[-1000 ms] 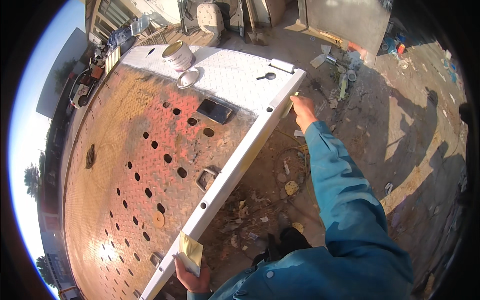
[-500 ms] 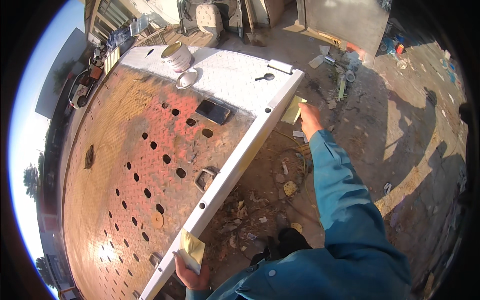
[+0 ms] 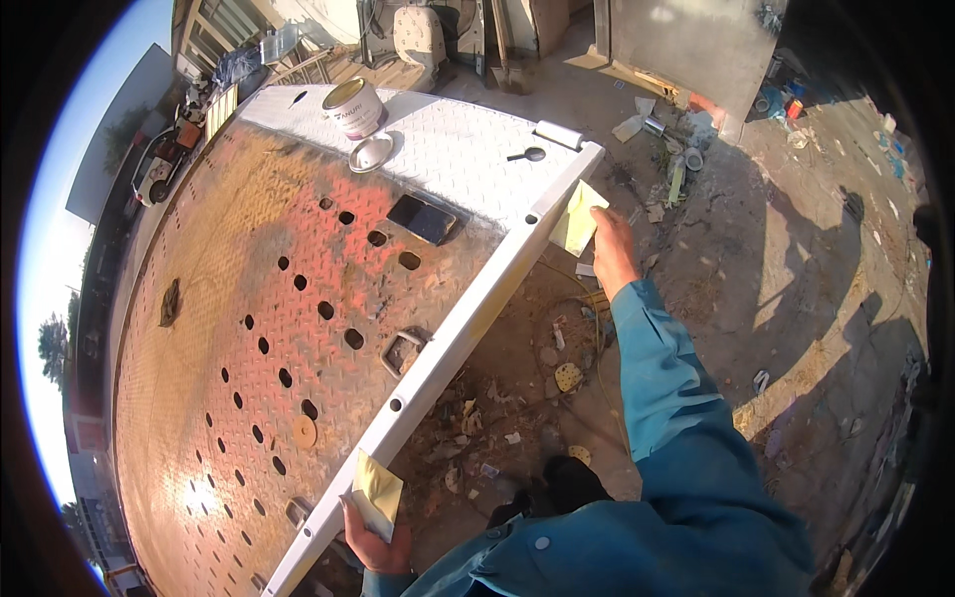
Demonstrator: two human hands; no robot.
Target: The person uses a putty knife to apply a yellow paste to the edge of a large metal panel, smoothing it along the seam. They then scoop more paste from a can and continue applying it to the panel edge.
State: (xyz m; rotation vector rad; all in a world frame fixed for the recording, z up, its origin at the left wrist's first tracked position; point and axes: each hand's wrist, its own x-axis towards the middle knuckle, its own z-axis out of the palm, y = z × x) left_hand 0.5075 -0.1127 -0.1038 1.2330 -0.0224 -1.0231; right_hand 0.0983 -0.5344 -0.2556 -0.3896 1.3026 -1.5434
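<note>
Against the white rail (image 3: 453,343), far end: right hand (image 3: 610,249) fingers pinched on yellow sheet (image 3: 575,219); near end, left hand (image 3: 373,542) gripped another sheet (image 3: 378,493).

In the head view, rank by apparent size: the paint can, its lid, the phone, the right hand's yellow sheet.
1. Paint can
2. Yellow sheet and phone: look about alike, so unranked
3. Lid, smallest, though lying flat and foreshortened

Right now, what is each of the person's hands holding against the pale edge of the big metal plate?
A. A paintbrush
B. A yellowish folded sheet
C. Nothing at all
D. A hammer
B: the right hand and the left hand each press a yellowish folded sheet onto the white edge rail.
</note>
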